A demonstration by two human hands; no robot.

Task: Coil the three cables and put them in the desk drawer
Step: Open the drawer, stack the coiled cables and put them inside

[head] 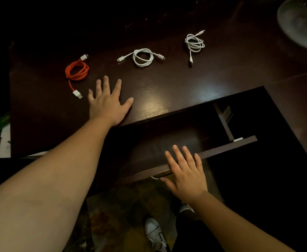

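Three coiled cables lie in a row on the dark wooden desk (167,82): an orange cable (76,70) at the left, a thick white cable (143,57) in the middle, a thin white cable (194,43) at the right. My left hand (107,102) rests flat on the desk, fingers spread, just right of the orange cable's plug and holding nothing. The drawer (227,146) stands pulled out below the desk edge, its inside dark. My right hand (185,171) lies over the drawer's front panel, fingers on top, thumb by the metal handle (156,177).
A round grey object (302,22) sits at the desk's far right corner. Under the drawer I see a patterned rug (121,215) and white shoes (155,233). Papers and a green item (3,135) lie left of the desk.
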